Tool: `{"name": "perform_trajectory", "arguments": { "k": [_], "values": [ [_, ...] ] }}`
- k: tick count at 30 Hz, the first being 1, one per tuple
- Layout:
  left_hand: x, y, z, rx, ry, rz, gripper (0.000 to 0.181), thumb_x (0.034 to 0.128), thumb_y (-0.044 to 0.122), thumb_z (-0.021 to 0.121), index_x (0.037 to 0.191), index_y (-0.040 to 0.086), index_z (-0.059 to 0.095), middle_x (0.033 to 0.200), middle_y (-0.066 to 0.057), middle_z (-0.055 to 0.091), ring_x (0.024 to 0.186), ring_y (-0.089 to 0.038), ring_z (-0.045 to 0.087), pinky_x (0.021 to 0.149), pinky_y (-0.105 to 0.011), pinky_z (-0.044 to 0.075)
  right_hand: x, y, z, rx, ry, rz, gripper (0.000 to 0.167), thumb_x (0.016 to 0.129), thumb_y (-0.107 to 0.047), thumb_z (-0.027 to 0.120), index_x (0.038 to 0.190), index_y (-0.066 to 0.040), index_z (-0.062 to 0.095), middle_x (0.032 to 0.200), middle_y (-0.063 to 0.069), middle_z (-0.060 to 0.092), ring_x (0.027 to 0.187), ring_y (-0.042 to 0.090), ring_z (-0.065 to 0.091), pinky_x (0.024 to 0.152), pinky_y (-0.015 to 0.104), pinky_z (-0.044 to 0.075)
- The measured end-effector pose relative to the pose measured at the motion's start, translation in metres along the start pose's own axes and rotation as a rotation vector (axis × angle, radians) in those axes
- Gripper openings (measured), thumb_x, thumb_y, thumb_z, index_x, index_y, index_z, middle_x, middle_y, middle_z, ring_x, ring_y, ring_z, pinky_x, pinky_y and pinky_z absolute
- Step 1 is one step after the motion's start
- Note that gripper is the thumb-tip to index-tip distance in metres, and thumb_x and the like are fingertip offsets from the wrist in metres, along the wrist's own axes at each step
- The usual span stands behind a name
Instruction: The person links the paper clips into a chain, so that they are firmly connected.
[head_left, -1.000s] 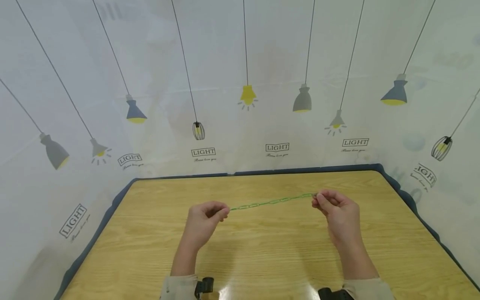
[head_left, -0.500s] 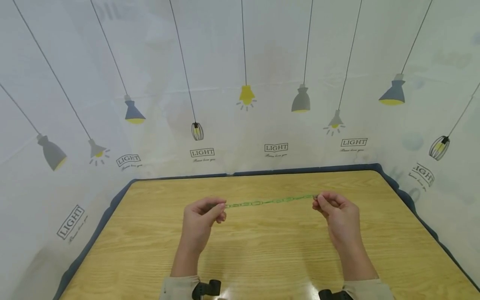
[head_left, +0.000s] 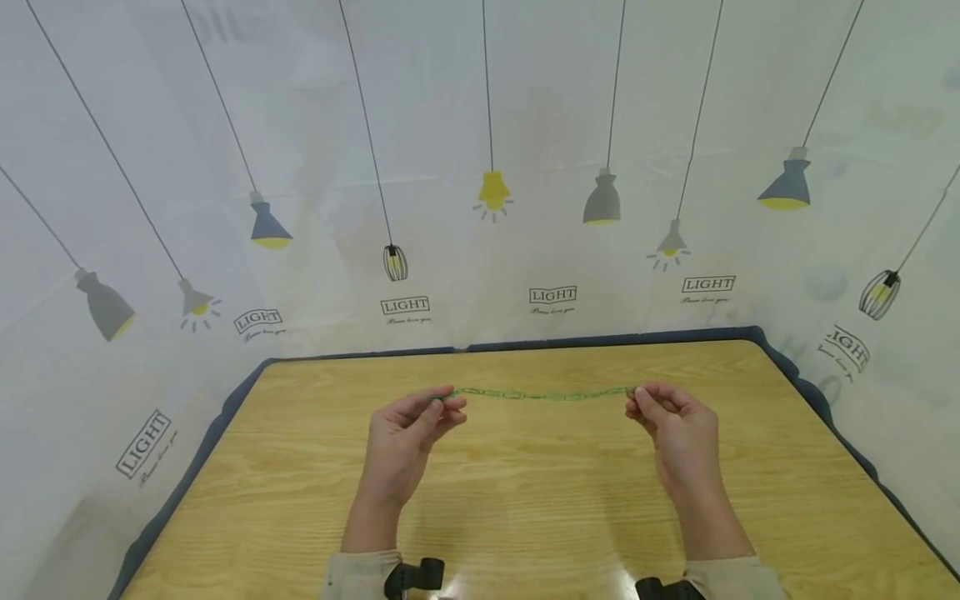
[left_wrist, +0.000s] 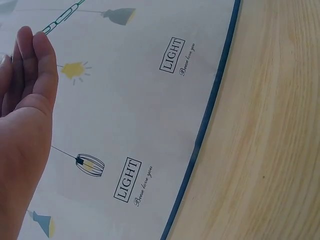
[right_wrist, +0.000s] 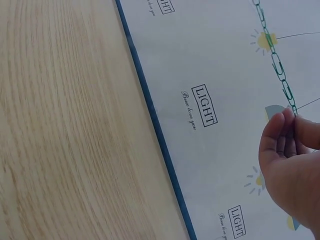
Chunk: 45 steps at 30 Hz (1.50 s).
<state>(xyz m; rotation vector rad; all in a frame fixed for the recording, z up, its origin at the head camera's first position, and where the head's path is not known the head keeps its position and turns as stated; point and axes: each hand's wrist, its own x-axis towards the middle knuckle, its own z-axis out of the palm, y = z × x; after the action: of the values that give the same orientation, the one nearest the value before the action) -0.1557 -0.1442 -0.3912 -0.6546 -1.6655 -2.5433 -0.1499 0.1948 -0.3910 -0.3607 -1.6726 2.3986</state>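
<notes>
A chain of green paper clips [head_left: 513, 395] stretches between both hands above the table, sagging slightly in the middle. My left hand [head_left: 401, 442] pinches its left end between thumb and index finger, and the chain passes over the fingertips. At the other end, my right hand [head_left: 678, 433] pinches the last clip with thumb and fingertips. The right wrist view shows the linked clips [right_wrist: 278, 65] running up from the right hand [right_wrist: 290, 170]. In the left wrist view the chain [left_wrist: 62, 17] leaves behind the fingertips of the left hand [left_wrist: 30, 115], and the pinch itself is mostly hidden.
Below the hands lies a wooden tabletop [head_left: 525, 517] with a dark blue edge [head_left: 555, 342] along its back and sides. A white backdrop [head_left: 435, 108] printed with hanging lamps and "LIGHT" labels rises behind it. Black wrist mounts [head_left: 414, 577] sit at the sleeves.
My left fingers have shifted their pinch on the chain's left end, which now sits higher. The chain went from a nearly straight slant to a slight sag. My right hand stayed almost still.
</notes>
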Motion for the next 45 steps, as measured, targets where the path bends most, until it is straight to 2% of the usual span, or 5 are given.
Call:
{"name": "perform_trajectory", "arguments": {
  "k": [9, 21, 28, 33, 45],
  "values": [
    [0.015, -0.006, 0.017, 0.136, 0.288, -0.065, 0.008, 0.0972, 0.003, 0.076, 0.095, 0.006, 0.083, 0.095, 0.002, 0.079, 0.083, -0.010, 0.072, 0.080, -0.025, 0.063, -0.001, 0.000, 0.005, 0.033, -0.061, -0.074, 0.011, 0.098, -0.012, 0.077, 0.108, -0.009, 0.081, 0.093, -0.004, 0.080, 0.081, 0.009, 0.075, 0.079, 0.023, 0.064],
    [0.031, -0.014, 0.049, 0.567, 0.223, -0.079, 0.015, 0.0979, 0.021, 0.080, 0.107, 0.010, 0.082, 0.110, -0.007, 0.081, 0.104, -0.022, 0.076, 0.093, -0.031, 0.063, -0.007, -0.010, 0.044, -0.021, -0.101, -0.102, 0.019, 0.102, -0.004, 0.070, 0.109, -0.015, 0.083, 0.094, -0.003, 0.079, 0.083, 0.009, 0.074, 0.084, 0.024, 0.064],
    [0.037, -0.020, 0.062, 0.705, 0.225, 0.023, 0.015, 0.1008, 0.021, 0.076, 0.107, 0.009, 0.080, 0.104, -0.006, 0.081, 0.101, -0.022, 0.075, 0.095, -0.044, 0.062, -0.006, -0.006, 0.058, -0.016, -0.150, -0.123, 0.022, 0.103, 0.000, 0.066, 0.116, -0.009, 0.081, 0.094, -0.003, 0.078, 0.084, 0.009, 0.073, 0.086, 0.025, 0.064],
    [0.040, -0.024, 0.070, 0.718, 0.191, 0.095, 0.013, 0.1005, 0.021, 0.076, 0.104, 0.009, 0.080, 0.100, -0.006, 0.081, 0.095, -0.023, 0.075, 0.091, -0.040, 0.062, -0.003, -0.001, 0.065, 0.013, -0.159, -0.105, 0.016, 0.102, -0.001, 0.069, 0.107, -0.011, 0.079, 0.091, -0.003, 0.079, 0.083, 0.010, 0.075, 0.085, 0.026, 0.065],
    [0.051, -0.034, 0.083, 0.904, 0.078, 0.435, 0.005, 0.0985, 0.009, 0.077, 0.098, 0.005, 0.080, 0.098, -0.010, 0.081, 0.094, -0.024, 0.076, 0.083, -0.043, 0.064, -0.009, 0.000, 0.080, 0.090, -0.140, -0.118, 0.005, 0.099, -0.001, 0.072, 0.101, -0.003, 0.076, 0.083, -0.002, 0.079, 0.075, 0.011, 0.074, 0.078, 0.026, 0.065]
  ]
}}
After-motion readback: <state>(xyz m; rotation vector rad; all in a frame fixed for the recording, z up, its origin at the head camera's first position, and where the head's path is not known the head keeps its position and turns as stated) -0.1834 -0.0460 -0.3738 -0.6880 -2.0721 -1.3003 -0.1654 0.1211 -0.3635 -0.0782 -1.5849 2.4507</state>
